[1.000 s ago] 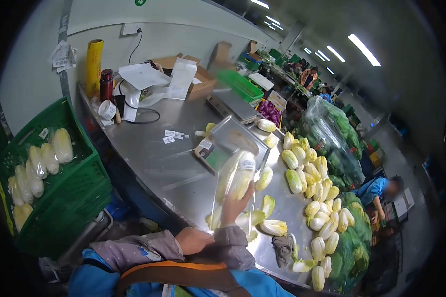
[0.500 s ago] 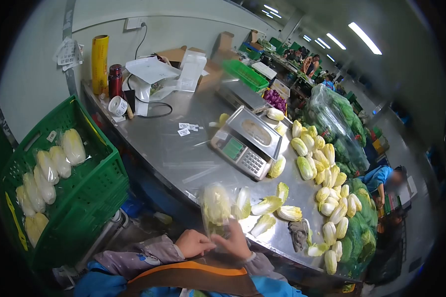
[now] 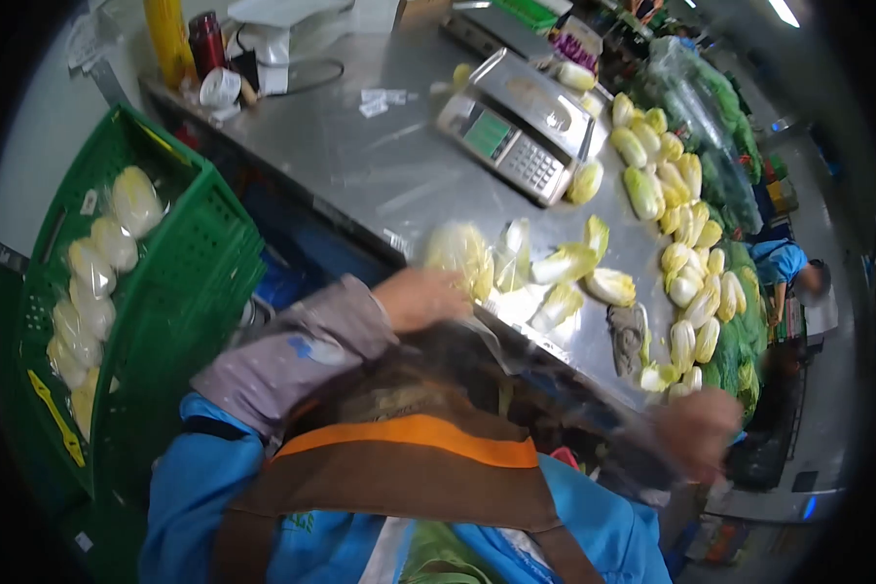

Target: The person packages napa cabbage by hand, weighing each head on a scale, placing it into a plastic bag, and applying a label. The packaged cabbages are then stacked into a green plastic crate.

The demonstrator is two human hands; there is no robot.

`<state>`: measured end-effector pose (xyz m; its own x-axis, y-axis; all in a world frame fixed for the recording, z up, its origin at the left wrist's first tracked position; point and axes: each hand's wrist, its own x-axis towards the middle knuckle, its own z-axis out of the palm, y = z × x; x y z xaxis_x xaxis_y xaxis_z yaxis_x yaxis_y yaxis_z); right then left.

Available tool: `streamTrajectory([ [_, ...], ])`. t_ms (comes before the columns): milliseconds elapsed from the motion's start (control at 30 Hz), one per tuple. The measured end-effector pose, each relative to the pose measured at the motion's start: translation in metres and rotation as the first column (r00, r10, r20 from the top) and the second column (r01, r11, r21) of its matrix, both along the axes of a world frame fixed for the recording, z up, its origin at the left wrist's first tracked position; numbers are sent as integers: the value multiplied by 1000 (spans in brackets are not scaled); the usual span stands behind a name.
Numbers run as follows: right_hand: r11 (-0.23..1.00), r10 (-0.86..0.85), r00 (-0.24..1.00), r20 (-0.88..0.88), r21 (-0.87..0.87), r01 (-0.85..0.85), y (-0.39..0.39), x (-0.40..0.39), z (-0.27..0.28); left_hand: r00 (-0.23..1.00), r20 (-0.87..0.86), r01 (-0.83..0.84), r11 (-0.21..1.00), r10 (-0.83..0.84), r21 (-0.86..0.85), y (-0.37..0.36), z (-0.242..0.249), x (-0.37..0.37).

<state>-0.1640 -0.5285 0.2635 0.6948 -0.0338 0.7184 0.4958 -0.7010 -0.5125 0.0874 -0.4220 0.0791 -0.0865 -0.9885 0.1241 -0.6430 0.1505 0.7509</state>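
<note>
My left hand [image 3: 423,297] is closed on a small napa cabbage [image 3: 464,255] in a clear plastic bag, at the front edge of the steel table. Part of the clear plastic trails down below the edge, near my apron [image 3: 409,457]. Far out to the right, past the table's front corner, is my right hand [image 3: 699,433]; motion smears its fingers, so what it holds, if anything, does not show. Loose cabbage leaves [image 3: 565,263] and a trimmed cabbage piece [image 3: 611,286] lie just right of the bagged cabbage. A grey crumpled cloth or glove [image 3: 630,341] rests near them.
A digital scale [image 3: 521,127] stands on the steel table [image 3: 360,165], with white labels [image 3: 384,100] to its left. Several unwrapped cabbages [image 3: 686,224] are piled along the right side. At left, a green crate [image 3: 180,263] holds bagged cabbages [image 3: 92,307]. Another person [image 3: 781,263] is at far right.
My right hand has left the bagged cabbage and swung far right. My left hand has moved up onto the bag's near end. The view has tilted down.
</note>
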Motion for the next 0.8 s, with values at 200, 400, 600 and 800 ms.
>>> streamTrajectory([
  [200,570,-756,359,-547,-820,-51,-71,-64,-128,905,-421,62,998,-60,-10,15,-20,23],
  [400,982,-155,889,-431,30,186,-59,76,-129,794,-606,-7,998,43,63,14,-7,19],
  [600,715,-24,229,-973,143,684,-104,125,-263,-13,-759,-234,736,651,636,-15,-108,-1],
  [800,894,-448,625,-639,-312,321,-104,130,-271,599,307,-753,651,740,-99,-33,-51,-5],
])
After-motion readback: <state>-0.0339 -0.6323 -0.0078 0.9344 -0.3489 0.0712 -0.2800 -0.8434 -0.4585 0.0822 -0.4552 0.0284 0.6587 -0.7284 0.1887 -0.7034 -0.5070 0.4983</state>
